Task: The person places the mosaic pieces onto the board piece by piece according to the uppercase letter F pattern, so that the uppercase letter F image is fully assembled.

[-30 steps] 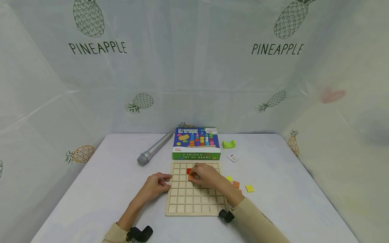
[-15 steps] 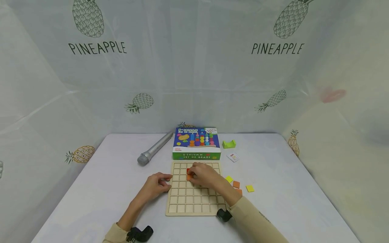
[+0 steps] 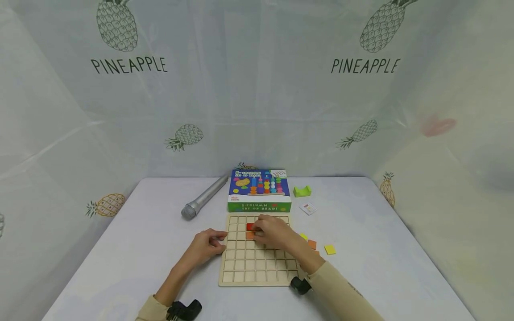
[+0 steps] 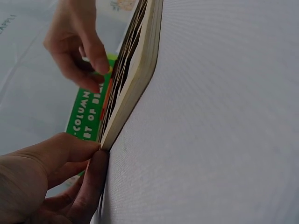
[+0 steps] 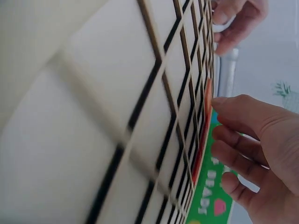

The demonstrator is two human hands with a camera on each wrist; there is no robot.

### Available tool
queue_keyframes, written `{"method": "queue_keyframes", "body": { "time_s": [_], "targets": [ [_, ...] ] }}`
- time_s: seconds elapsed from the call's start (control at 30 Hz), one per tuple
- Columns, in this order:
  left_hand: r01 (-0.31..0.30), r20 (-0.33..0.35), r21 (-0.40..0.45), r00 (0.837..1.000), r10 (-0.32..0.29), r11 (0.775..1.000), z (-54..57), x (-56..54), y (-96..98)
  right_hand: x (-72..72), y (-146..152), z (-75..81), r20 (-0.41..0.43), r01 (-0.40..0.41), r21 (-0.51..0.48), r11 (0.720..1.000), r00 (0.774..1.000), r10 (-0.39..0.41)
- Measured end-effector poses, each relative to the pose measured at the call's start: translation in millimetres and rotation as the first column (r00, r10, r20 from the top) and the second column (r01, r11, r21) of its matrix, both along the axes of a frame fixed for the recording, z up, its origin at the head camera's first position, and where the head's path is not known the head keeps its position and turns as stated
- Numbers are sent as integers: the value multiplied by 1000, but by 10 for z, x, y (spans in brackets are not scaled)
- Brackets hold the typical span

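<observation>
Orange tile (image 3: 250, 235): on the board (image 3: 257, 283), beside the red tile (image 3: 249, 227); likely light, stiff; best pinched by opposite edges.
Right hand (image 3: 275, 232): fingers loosely bent beside it, gripping nothing visible.
Left hand (image 3: 205, 246): fingertips apart, at the board's edge.

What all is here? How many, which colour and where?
Table: one, white, lower half of view
Grid board: one, pale wood, mid-table
Board tiles: two, one red, one orange, on the grid
Loose tiles: four showing, two yellow, two orange, right of board
Box: one, blue and green, behind board
Microphone: one, silver, left of box
Curved piece: one, green, right of box
Card: one, mostly white, in front of curved piece
Sheet: one, pale, pineapple prints, behind table
Sleeves: two, beige, forearms
Wrist cameras: two, black, wrists
Left hand: one, at board's left edge
Right hand: one, by the board tiles
</observation>
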State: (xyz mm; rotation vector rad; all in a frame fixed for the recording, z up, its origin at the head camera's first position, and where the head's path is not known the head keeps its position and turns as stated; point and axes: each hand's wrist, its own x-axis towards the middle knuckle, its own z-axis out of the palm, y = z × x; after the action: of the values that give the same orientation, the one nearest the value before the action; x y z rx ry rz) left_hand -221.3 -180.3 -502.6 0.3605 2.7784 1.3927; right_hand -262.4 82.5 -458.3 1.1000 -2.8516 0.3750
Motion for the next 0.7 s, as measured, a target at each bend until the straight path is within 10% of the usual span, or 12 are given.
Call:
{"method": "queue_keyframes", "body": {
  "time_s": [0.7],
  "targets": [
    [-12, 14, 11, 1000, 12, 1000, 41, 22, 26, 306, 1367, -4, 22, 214, 37, 976, 976, -215]
  ]
}}
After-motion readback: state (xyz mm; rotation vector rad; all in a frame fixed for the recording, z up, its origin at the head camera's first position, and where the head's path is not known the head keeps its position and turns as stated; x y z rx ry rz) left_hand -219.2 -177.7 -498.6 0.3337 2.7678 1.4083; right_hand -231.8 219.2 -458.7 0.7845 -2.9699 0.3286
